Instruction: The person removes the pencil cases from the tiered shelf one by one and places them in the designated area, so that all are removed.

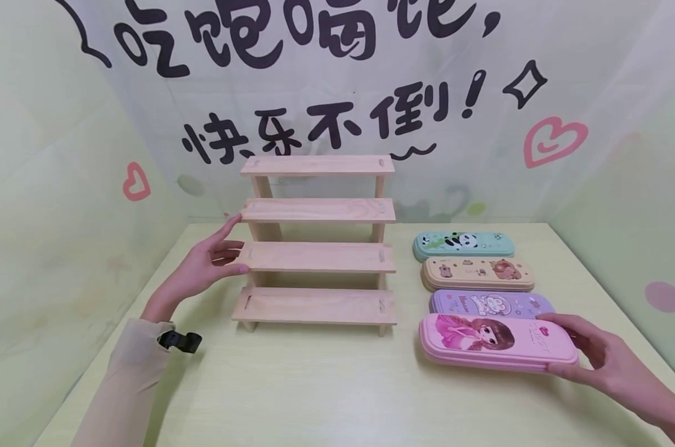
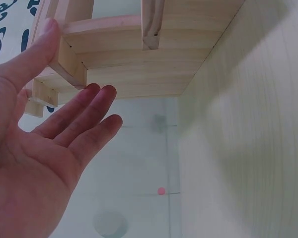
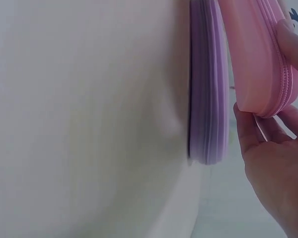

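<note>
My right hand [image 1: 605, 360] grips the right end of a pink zippered pencil case [image 1: 522, 344] printed with a doll-like girl. In the right wrist view, the case [image 3: 253, 59] is held off the table, thumb on one side and fingers on the other. Just behind it lies a purple pencil case [image 1: 449, 302], partly covered in the head view. My left hand [image 1: 203, 264] is at the left side of a four-tier wooden display stand [image 1: 317, 256], fingers spread and mostly straight, fingertips at the ends of the middle shelves.
A beige pencil case [image 1: 471, 274] and a green panda pencil case [image 1: 443, 247] lie behind the purple one, right of the stand. All rest on a pale wooden table [image 1: 315, 391]. A printed fabric backdrop [image 1: 455, 161] encloses the back and sides.
</note>
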Tool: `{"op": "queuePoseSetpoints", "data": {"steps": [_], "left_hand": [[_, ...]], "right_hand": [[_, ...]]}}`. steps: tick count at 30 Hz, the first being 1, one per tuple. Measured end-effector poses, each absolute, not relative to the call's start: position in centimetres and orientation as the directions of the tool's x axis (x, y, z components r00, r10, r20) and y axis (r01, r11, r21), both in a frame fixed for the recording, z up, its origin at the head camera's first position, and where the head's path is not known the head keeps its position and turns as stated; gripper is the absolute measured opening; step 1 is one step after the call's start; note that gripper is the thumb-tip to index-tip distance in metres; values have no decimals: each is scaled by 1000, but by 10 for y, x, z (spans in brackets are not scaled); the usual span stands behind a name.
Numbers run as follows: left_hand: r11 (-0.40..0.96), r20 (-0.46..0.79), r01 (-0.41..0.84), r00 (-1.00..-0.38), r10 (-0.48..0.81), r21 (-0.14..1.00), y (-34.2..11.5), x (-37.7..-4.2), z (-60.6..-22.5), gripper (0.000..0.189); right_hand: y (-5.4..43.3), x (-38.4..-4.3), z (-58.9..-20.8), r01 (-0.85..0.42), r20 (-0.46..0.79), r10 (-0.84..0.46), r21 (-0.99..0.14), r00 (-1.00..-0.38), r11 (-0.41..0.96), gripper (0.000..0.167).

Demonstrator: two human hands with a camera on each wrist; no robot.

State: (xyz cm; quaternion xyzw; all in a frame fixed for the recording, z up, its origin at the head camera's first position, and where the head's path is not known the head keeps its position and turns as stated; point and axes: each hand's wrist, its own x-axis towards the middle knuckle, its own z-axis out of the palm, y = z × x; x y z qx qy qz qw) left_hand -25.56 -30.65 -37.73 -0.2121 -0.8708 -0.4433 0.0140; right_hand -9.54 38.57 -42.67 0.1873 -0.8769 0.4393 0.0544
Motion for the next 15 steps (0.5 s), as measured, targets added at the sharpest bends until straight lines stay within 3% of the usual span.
{"op": "queuePoseSetpoints", "data": {"steps": [15], "left_hand": [[520,216,390,-906,363,760,-307,-255,-376,106]], "right_hand": [[413,-88,-444,-300,186,-243,-723,-952,622,70]]}}
